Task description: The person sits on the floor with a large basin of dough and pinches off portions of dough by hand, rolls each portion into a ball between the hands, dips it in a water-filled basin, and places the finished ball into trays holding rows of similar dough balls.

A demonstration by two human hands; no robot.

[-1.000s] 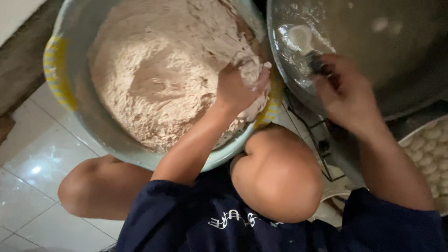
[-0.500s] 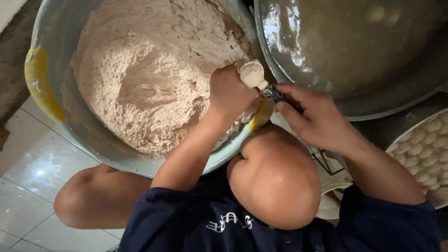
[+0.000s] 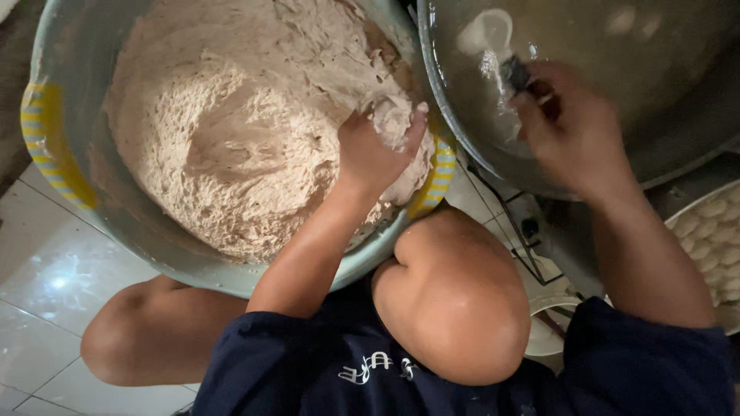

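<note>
- My left hand (image 3: 374, 150) is clenching a lump of dough (image 3: 231, 146) at the basin's (image 3: 58, 146) near rim.
- My right hand (image 3: 574, 131) is gripping a spoon (image 3: 493, 38) over the metal pan (image 3: 663, 77), dropping a portion.
- Next, I judge, calls for scooping from my fist.

The shiny white tiled floor (image 3: 46, 285) holds the big grey plastic tub with yellow handles (image 3: 54, 146). Right of the tub sits a wide silver metal pan (image 3: 655, 100) on a wire stand (image 3: 512, 223).
</note>
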